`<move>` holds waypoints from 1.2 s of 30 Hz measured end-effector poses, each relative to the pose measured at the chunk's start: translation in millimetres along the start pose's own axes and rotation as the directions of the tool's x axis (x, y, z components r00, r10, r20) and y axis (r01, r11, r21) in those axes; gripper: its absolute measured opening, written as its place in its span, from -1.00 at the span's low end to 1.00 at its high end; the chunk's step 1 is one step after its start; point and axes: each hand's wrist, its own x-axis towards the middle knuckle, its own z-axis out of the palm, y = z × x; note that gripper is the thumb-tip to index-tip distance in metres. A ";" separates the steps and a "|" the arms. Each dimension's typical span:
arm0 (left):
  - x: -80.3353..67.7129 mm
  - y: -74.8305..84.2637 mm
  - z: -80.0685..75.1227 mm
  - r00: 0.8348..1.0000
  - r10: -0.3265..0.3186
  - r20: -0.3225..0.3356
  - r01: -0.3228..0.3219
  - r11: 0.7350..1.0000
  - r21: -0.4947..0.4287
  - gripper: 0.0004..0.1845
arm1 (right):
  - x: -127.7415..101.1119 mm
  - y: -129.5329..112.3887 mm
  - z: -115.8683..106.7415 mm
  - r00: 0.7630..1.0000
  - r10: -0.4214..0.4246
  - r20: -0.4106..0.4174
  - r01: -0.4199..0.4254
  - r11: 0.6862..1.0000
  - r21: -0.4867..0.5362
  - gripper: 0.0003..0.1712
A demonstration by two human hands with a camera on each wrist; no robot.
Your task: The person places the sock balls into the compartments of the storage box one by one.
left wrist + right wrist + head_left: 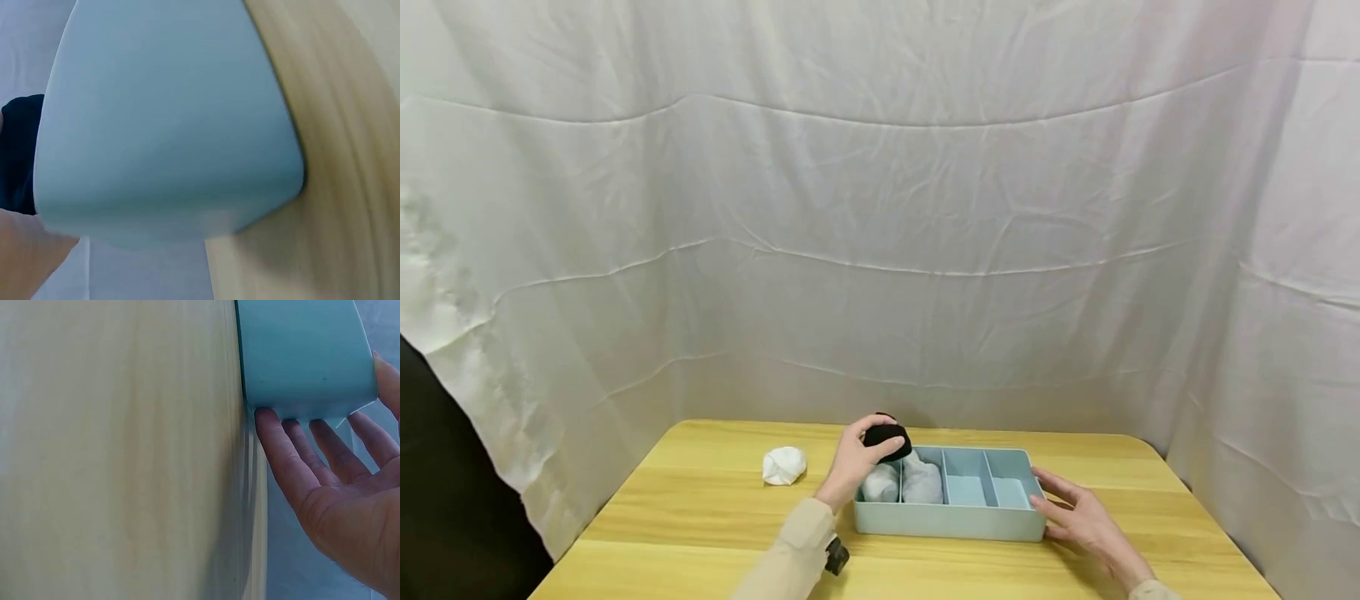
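While a white draped backdrop [880, 208] fills the scene behind, the wooden table [700, 517] carries everything in play. On it sits the light blue divided organizer tray [951, 521], with 4 compartments across. The right hand [1078, 517] lies against the tray's right end, fingers [281, 450] straight and spread, touching its wall and gripping nothing. The left hand [853, 462] hovers at the tray's far left corner, fingers and thumb curled round a rolled black sock [887, 437], held just above the left compartments. Below it, 2 pale grey rolled socks [902, 483] fill those left slots. Off to the left, well apart from the tray, a rolled white sock [784, 465] rests on the tabletop.
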 end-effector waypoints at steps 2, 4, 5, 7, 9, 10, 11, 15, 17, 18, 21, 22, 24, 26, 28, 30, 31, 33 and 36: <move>-0.8 -1.4 4.2 1.000 0.012 0.024 -0.012 1.000 0.016 -0.64 | 0.2 0.2 0.3 1.000 0.000 -0.001 0.000 1.000 -0.002 -0.20; -1.9 -3.0 7.4 0.999 0.015 0.041 -0.016 0.999 0.035 -0.64 | 1.0 0.8 0.8 1.000 0.001 -0.003 -0.001 1.000 0.001 -0.20; -2.3 -3.6 8.8 0.999 0.011 0.044 -0.012 0.999 0.035 -0.64 | 1.5 1.2 1.1 1.000 0.000 -0.003 0.000 1.000 0.002 -0.20; -3.3 -4.4 13.0 0.999 0.016 0.051 -0.017 0.999 0.032 -0.63 | 1.4 2.1 0.7 1.000 -0.001 -0.004 0.001 1.000 0.008 -0.20; -3.3 -6.9 17.7 0.998 0.026 0.056 -0.027 0.999 0.020 -0.62 | 1.0 2.8 -0.6 1.000 0.004 -0.003 -0.004 1.000 0.015 -0.19; -3.4 -7.5 20.1 0.998 0.030 0.058 -0.031 0.999 0.013 -0.62 | 0.7 3.2 -1.5 1.000 0.006 -0.001 -0.006 1.000 0.019 -0.19; -3.1 -8.4 22.5 0.997 0.036 0.062 -0.037 0.999 0.010 -0.62 | 0.5 3.8 -2.4 1.000 0.007 0.000 -0.007 1.000 0.023 -0.19; -2.2 -10.1 30.6 0.995 0.051 0.089 -0.051 0.999 0.001 -0.63 | -0.7 5.1 -5.4 1.000 0.011 -0.005 -0.011 1.000 0.007 -0.19; -2.5 -10.2 34.3 0.993 0.051 0.111 -0.052 0.999 0.010 -0.63 | -1.7 5.2 -7.0 1.000 0.012 -0.013 -0.012 1.000 -0.006 -0.19; -2.7 -10.2 36.1 0.991 0.050 0.121 -0.052 0.999 0.015 -0.63 | -2.1 4.8 -7.7 1.000 0.013 -0.016 -0.014 1.000 -0.014 -0.19; -4.1 -11.2 38.6 0.988 0.049 0.149 -0.058 0.996 0.060 -0.63 | -1.3 3.5 -7.1 1.000 0.009 -0.012 -0.009 1.000 -0.013 -0.19; -4.7 -11.5 38.9 0.987 0.047 0.154 -0.061 0.995 0.084 -0.63 | -1.0 3.2 -6.1 1.000 0.009 -0.010 -0.009 1.000 -0.005 -0.19; -5.7 -11.9 39.7 0.984 0.047 0.170 -0.068 0.990 0.122 -0.62 | 0.3 3.1 -4.3 1.000 0.002 -0.005 -0.002 1.000 0.012 -0.20; -6.7 -11.9 41.1 0.982 0.044 0.185 -0.071 0.987 0.142 -0.61 | 1.2 3.5 -2.6 1.000 0.001 -0.006 -0.001 1.000 0.020 -0.21; -6.8 -11.2 43.4 0.979 0.042 0.198 -0.072 0.986 0.147 -0.60 | 2.1 4.3 -1.4 1.000 0.002 -0.016 -0.001 1.000 0.020 -0.21; -6.2 -10.7 47.1 0.977 0.042 0.210 -0.070 0.989 0.127 -0.61 | 2.6 5.0 -1.1 1.000 0.001 -0.017 -0.001 1.000 0.015 -0.21; -5.8 -10.7 49.3 0.976 0.040 0.212 -0.067 0.991 0.120 -0.61 | 2.7 5.1 -1.1 1.000 0.001 -0.016 0.000 1.000 0.014 -0.21; -4.2 -11.1 54.0 0.975 0.041 0.219 -0.065 0.992 0.105 -0.60 | 2.8 5.2 -1.3 1.000 -0.001 -0.014 0.001 1.000 0.010 -0.20; -1.6 -12.0 60.6 0.972 0.042 0.232 -0.068 0.992 0.105 -0.59 | 2.6 5.2 -2.1 1.000 -0.002 -0.010 0.002 1.000 0.015 -0.20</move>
